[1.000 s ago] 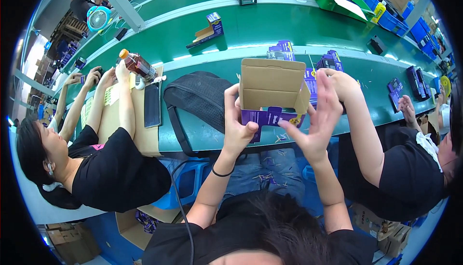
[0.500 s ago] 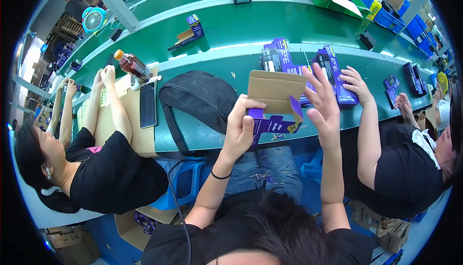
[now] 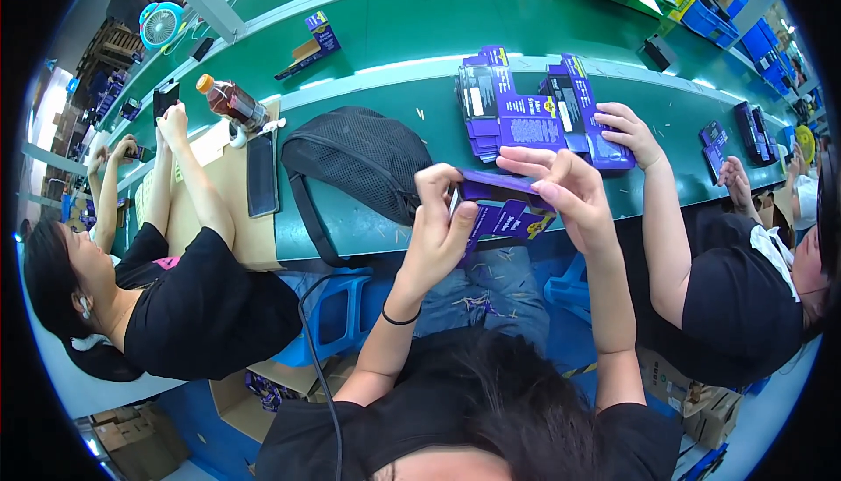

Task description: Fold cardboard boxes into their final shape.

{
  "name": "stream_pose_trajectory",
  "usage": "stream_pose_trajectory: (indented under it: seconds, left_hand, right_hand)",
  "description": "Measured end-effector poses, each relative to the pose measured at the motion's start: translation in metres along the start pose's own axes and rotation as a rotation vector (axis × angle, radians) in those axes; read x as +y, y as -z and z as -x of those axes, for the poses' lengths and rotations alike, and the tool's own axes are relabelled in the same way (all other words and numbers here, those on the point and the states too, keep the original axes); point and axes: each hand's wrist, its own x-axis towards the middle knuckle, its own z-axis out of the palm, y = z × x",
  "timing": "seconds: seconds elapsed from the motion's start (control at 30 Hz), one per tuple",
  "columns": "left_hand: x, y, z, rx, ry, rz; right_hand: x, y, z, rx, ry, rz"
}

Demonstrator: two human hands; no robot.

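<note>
A purple cardboard box (image 3: 504, 217), partly folded up, is held over the table's near edge between my two hands. My left hand (image 3: 435, 234) grips its left end, thumb on the near side and fingers behind. At the other end my right hand (image 3: 575, 199) pinches the top edge between thumb and fingers. The inside of the box cannot be seen. Just beyond lie flat purple cartons (image 3: 531, 133) in a stack, with another stack of cartons (image 3: 578, 95) to its right. A co-worker's hand (image 3: 632, 135) rests on that second stack.
Left of my hands lies a black mesh bag (image 3: 359, 161), its strap hanging over the edge. A dark phone (image 3: 262, 174) and a brown drink bottle (image 3: 232, 102) are beside a co-worker on the left. Farther back, an open purple box (image 3: 315, 43) stands on the green table (image 3: 385, 52).
The box's brown panel has been folded down, so its purple outside now shows on top. My right hand, open and apart before, has come in and taken hold of the box's right side.
</note>
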Motion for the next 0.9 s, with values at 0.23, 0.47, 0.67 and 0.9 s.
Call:
stream_pose_trajectory:
  seconds: [0.23,0.47,0.67,0.9]
  left_hand:
    - [0.003,0.005,-0.002,-0.052,-0.026,0.117]
    - [0.006,0.004,0.002,-0.098,-0.055,0.123]
    - [0.006,0.003,0.004,-0.003,-0.049,0.037]
    - [0.008,0.004,0.008,-0.012,0.079,0.142]
  right_hand:
    - [-0.013,-0.004,0.001,0.018,-0.230,0.155]
    - [-0.013,-0.008,0.008,0.056,-0.147,0.389]
    - [-0.018,-0.011,0.012,-0.053,-0.062,0.630]
    - [-0.026,-0.021,0.017,-0.120,-0.081,0.771]
